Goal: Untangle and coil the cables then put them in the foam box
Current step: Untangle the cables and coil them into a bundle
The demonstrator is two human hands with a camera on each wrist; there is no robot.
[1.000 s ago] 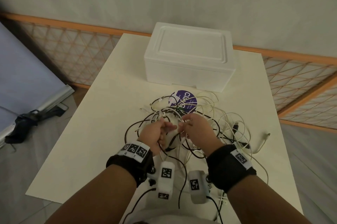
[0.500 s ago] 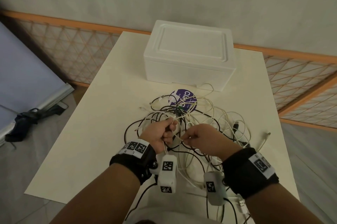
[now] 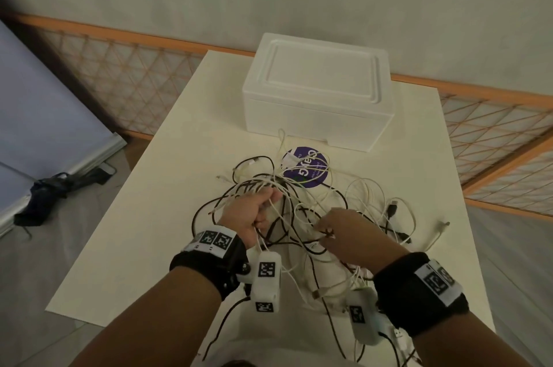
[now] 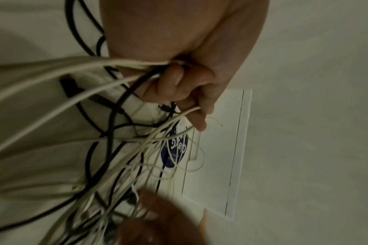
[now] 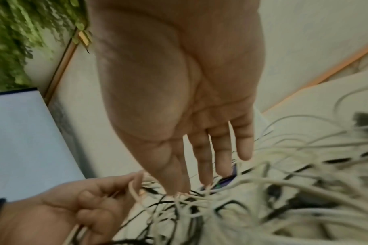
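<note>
Cables (image 3: 302, 217) tangled on table (image 3: 149, 232); left hand (image 3: 254, 211) clenches strands, right hand (image 3: 347, 232) loose, fingers straight. Best: hold bundle firm, tease one end free slowly.

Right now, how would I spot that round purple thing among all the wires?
Find the white foam box at the table's far end. Just in front of it, at the far edge of the cable tangle, lies a flat purple disc. It alone is round, coloured and lettered in white; cables cross over it.
</note>
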